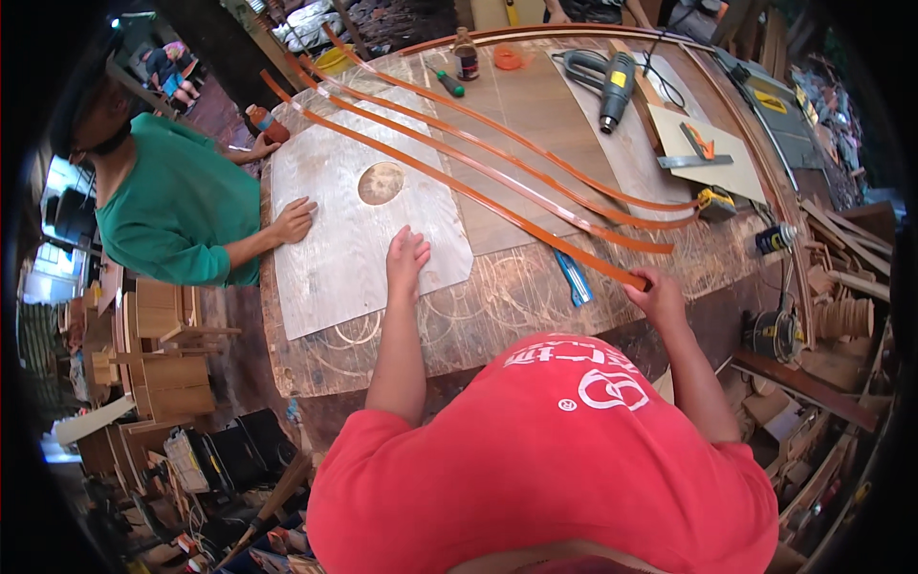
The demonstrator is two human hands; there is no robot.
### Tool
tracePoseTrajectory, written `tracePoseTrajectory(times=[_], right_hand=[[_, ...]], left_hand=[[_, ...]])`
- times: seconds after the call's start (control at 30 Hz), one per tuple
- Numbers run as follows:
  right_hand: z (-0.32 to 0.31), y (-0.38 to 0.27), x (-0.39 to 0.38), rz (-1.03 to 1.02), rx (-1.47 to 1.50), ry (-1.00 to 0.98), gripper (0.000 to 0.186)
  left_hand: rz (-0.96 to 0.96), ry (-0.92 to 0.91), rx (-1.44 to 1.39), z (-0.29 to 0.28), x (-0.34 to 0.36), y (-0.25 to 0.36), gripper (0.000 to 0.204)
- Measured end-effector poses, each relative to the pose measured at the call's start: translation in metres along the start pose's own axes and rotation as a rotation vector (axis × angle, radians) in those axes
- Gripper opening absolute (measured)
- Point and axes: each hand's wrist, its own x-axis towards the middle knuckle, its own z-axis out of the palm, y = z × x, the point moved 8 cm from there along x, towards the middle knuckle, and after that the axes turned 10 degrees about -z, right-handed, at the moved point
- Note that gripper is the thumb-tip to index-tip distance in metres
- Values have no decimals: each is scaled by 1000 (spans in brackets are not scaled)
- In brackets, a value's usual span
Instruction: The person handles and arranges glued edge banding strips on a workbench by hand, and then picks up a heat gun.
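My right hand (660, 298) pinches the near end of a long orange edging strip (459, 187), which runs diagonally away to the far left. My left hand (407, 262) is over the pale wood-grain panel (330, 258), its fingers loosely bent and holding nothing. In that panel is a round hole (381, 183). More orange strips lie roughly alongside the held one, curving across the panel and the brown board (516, 143). A blue utility knife (574, 277) rests on the worn workbench (382, 368), left of my right hand.
At the left, a person in a green shirt (177, 206) rests a hand on the panel and has the other by an orange-brown bottle (268, 124). Farther back lie a heat gun (617, 91), green screwdriver (449, 82), dark bottle (466, 57), tape measure (715, 203) and try square (695, 161).
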Motion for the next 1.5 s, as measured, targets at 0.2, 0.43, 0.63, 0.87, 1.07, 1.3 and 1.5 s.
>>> tracePoseTrajectory(times=[0.2, 0.43, 0.63, 0.87, 1.07, 1.3, 1.5], right_hand=[[4, 13, 3, -11, -3, 27, 33], [-2, 10, 9, 24, 39, 18, 38], [-16, -1, 18, -138, 87, 39, 58], [-39, 11, -11, -118, 281, -99, 91], [-33, 74, -68, -2, 987, -110, 75], [-42, 118, -110, 223, 1604, -267, 81], [-50, 176, -140, 292, 1586, -218, 80]], left_hand=[[-7, -6, 48, 10, -27, -9, 47], [-38, 9, 50, 19, -46, -28, 48], [-1, 7, 65, 46, -61, -33, 47], [162, 98, 396, 97, -102, -85, 44], [413, 200, 1066, 230, -152, -106, 42], [255, 288, 1239, 274, -152, -109, 36], [173, 71, 1334, 290, -181, -141, 33]])
